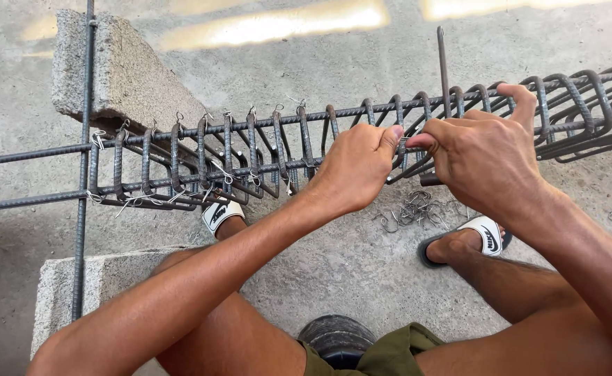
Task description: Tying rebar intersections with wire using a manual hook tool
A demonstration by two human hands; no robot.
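A long rebar cage [250, 150] of horizontal steel bars and many bent stirrups runs across the view at knee height. My left hand [354, 167] grips a stirrup near the cage's middle, thumb pressed toward a small tie wire [403, 145]. My right hand [483, 150] pinches the same wire from the right, its index finger hooked over a stirrup further along. The stirrups to the left carry twisted wire ties [215, 174]; those to the right are bunched and loose [584, 104].
The cage rests on a concrete block [121, 69] behind and another block [58, 285] in front, with a vertical bar [83, 209] crossing at left. A heap of loose tie wires [414, 209] lies on the concrete floor between my sandalled feet [483, 237].
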